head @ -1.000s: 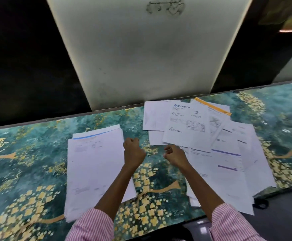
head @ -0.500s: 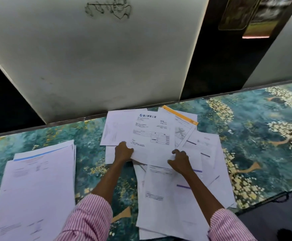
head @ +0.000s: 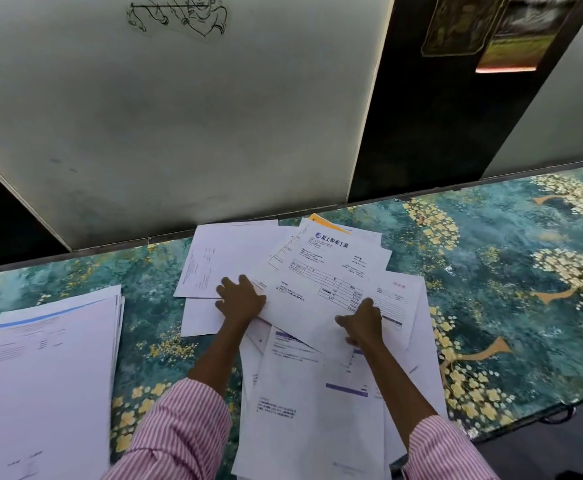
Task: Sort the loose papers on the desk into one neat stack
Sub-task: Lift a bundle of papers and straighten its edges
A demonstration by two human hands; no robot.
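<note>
Teal desk (head: 512, 299) with gold floral print, white wall panel (head: 186, 126) behind it. Loose papers (head: 304, 403) are spread overlapping at desk centre, from the back edge to the near edge. On top lies a printed sheet (head: 321, 271) with a blue logo, tilted. Left hand (head: 241, 301) grips this sheet's left edge, fingers curled. Right hand (head: 364, 322) pinches its lower right edge, thumb pointing left. Gathered stack (head: 47, 375) sits on the desk's left side, well apart from the loose papers, edges roughly aligned. Pink striped sleeves (head: 179, 434) on both arms. Line sketch (head: 179, 15) at the panel's top. Dark gap right of the panel.
</note>
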